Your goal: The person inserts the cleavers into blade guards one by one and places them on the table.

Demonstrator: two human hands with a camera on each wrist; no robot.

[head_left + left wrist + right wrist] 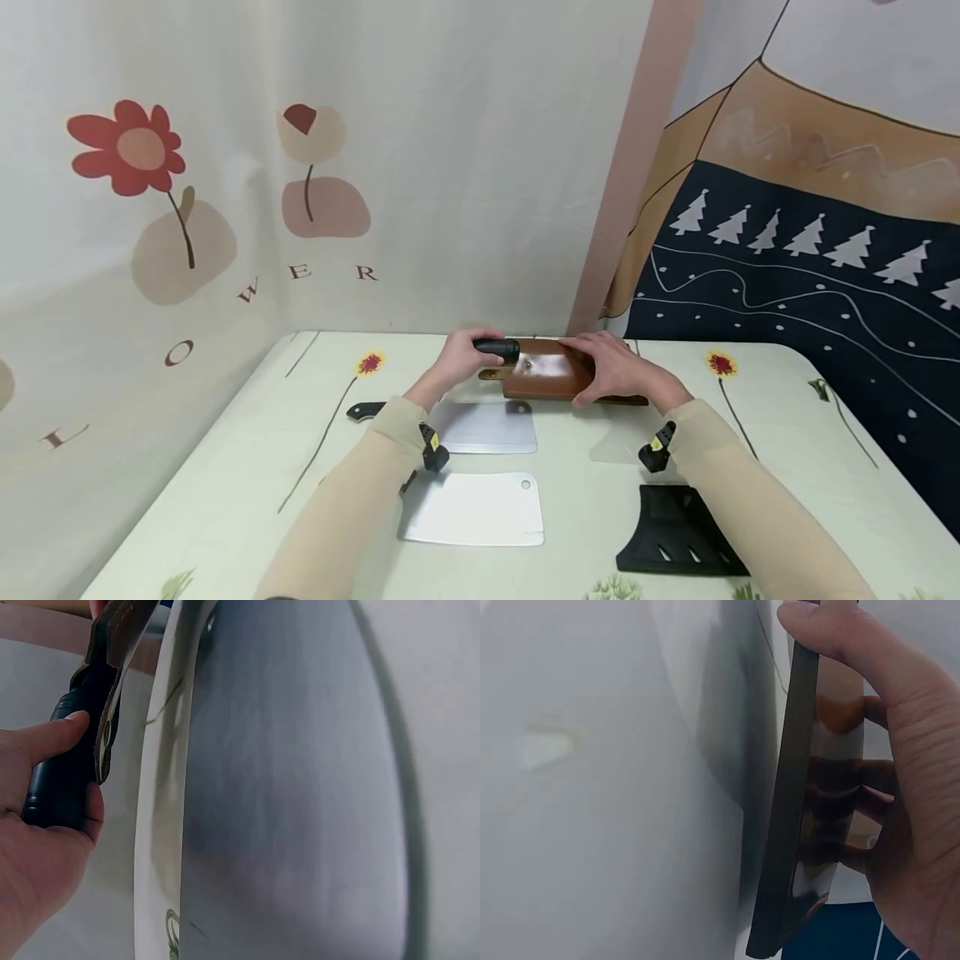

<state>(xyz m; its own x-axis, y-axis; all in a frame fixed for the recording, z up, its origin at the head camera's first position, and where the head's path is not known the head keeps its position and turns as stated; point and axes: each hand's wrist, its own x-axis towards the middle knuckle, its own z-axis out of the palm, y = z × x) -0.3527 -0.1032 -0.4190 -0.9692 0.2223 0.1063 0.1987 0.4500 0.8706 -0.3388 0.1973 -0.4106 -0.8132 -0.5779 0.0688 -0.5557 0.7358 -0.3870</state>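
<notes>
My left hand (pixel 459 357) grips the black handle (pixel 498 347) of a knife whose blade is hidden inside a brown leather sheath (pixel 551 371). In the left wrist view the thumb lies along that handle (pixel 56 787), and a loose strap with a metal snap (pixel 107 733) hangs beside it. At the other end, my right hand (pixel 618 369) holds the sheath across its width. The right wrist view shows the thumb on the dark edge of the sheath (pixel 791 772) and the fingers spread over its glossy face. The sheathed knife is near the table's far edge.
Two bare cleavers lie on the flower-patterned table: one blade (pixel 487 432) with a black handle (pixel 365 410), and a nearer blade (pixel 476 510) whose handle my left forearm mostly covers. A black slotted sheath (pixel 671 542) lies partly under my right forearm. Curtains (pixel 450 167) hang behind.
</notes>
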